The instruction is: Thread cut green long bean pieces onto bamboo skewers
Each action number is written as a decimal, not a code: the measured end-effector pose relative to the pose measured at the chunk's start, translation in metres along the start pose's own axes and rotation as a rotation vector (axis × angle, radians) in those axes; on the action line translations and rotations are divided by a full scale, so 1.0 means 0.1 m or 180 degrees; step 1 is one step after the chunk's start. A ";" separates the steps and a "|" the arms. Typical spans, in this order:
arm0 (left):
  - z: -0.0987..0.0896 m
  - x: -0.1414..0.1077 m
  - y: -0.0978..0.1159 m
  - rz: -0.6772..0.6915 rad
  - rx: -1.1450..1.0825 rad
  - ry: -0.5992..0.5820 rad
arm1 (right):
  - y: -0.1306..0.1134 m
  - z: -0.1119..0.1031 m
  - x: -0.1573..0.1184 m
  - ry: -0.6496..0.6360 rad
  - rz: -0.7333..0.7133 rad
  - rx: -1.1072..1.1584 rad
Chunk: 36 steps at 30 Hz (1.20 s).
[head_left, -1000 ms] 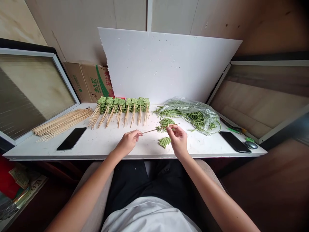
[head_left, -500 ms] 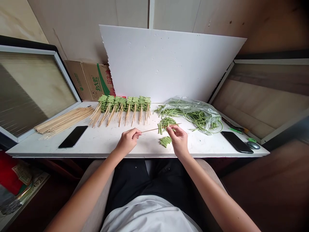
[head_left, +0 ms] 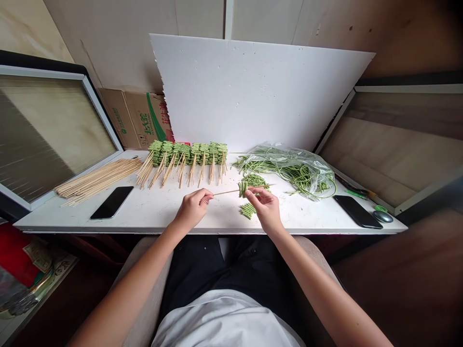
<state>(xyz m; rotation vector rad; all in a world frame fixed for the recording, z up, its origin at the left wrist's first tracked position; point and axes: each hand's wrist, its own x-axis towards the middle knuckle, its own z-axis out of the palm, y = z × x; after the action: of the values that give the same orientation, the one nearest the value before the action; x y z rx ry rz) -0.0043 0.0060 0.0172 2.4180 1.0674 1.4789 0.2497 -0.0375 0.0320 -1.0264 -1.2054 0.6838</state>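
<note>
My left hand (head_left: 196, 206) is closed around the blunt end of a bamboo skewer (head_left: 226, 192), held level above the table. A few short green bean pieces (head_left: 241, 188) sit side by side across its right part. My right hand (head_left: 265, 205) pinches the bean piece nearest its fingers, thumb and forefinger pressed together at the skewer. Below and behind the hands lie two small piles of cut beans: a neat row (head_left: 248, 210) and a looser heap (head_left: 255, 180), partly hidden by my right hand.
Finished bean skewers (head_left: 188, 156) stand stacked at the back, left of a plastic bag of long beans (head_left: 289, 168). Loose bamboo skewers (head_left: 99, 178) and a phone (head_left: 112, 202) lie at left. Another phone (head_left: 356, 211) and a mouse (head_left: 383, 217) are at right.
My right hand has slid a bean piece leftward along the skewer, up against the others. The pieces now sit closer together. My left hand keeps its grip on the skewer.
</note>
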 end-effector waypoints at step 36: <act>-0.07 0.04 -0.20 -0.0441 0.0125 -0.0202 | 0.05 -0.75 0.51 -0.0335 0.0685 -0.0687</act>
<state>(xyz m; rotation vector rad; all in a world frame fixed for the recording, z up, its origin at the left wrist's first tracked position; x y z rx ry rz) -0.0193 0.0215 0.0155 2.3458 1.2333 1.3414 0.3354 -0.0116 0.0466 -1.3279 -1.2917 0.7950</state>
